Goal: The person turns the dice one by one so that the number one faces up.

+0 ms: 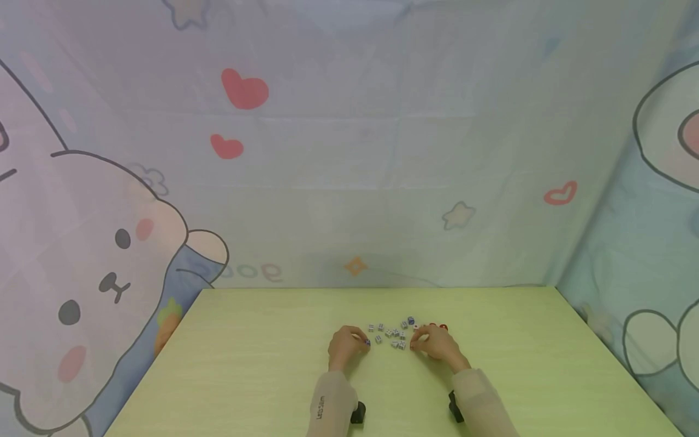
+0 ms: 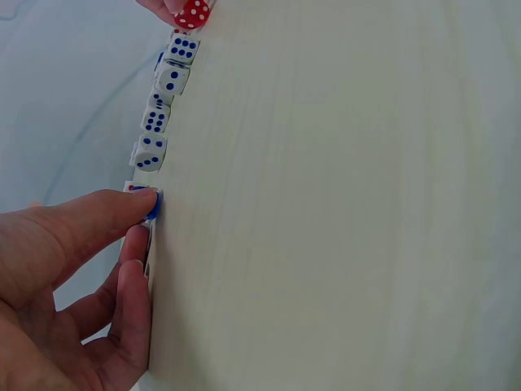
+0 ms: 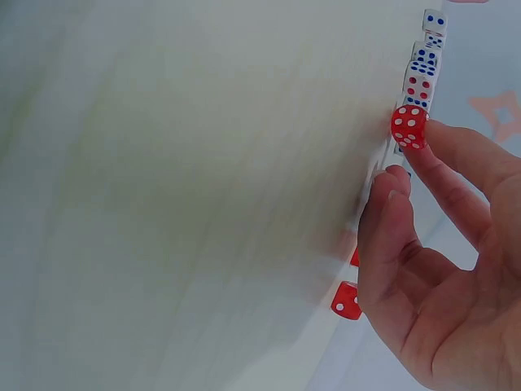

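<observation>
My left hand (image 1: 345,346) pinches a blue die (image 2: 153,207) at the left end of a loose cluster of dice. In the left wrist view the thumb covers part of that die, and the other fingers are curled below it. On the right side of the cluster, my right hand (image 1: 438,343) holds a red die with white dots (image 3: 409,126) at its fingertips. Several small white dice (image 1: 389,333) lie between the two hands, spaced unevenly, with blue or red dots on their faces.
Another blue die (image 1: 411,320) sits at the back of the cluster. Beyond the right hand lie red dice (image 1: 443,328), partly hidden by it. The pale yellow-green table (image 1: 246,364) meets a printed cloth backdrop (image 1: 349,152) at its far edge.
</observation>
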Demonstrator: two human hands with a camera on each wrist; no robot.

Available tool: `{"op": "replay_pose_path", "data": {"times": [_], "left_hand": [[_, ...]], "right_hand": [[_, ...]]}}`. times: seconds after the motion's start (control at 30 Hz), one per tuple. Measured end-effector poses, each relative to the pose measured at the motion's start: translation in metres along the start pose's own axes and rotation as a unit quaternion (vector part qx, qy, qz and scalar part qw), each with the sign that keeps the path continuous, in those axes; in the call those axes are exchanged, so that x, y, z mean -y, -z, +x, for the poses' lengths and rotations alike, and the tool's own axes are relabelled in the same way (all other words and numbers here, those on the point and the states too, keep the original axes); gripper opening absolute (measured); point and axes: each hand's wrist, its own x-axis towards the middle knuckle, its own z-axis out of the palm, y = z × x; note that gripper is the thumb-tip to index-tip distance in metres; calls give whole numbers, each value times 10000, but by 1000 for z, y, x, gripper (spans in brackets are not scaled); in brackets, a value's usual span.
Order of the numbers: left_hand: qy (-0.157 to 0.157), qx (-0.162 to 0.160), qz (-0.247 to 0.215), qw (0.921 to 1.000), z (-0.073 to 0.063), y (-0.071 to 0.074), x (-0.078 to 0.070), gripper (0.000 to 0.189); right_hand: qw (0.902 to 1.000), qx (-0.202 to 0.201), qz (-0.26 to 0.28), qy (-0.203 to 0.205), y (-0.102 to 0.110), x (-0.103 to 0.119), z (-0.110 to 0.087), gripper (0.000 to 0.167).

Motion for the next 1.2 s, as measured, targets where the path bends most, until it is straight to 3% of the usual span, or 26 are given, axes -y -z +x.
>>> {"op": "replay_pose_path", "data": {"times": [0.6, 1.2], "left_hand": [[16, -4, 51, 10000, 4, 0, 4, 12], [-72, 24, -97, 9999, 2, -2, 5, 11]], "right_hand": [[9997, -190, 116, 78, -2, 0, 2, 17], [9998, -173, 30, -35, -5, 1, 3, 6]]}}
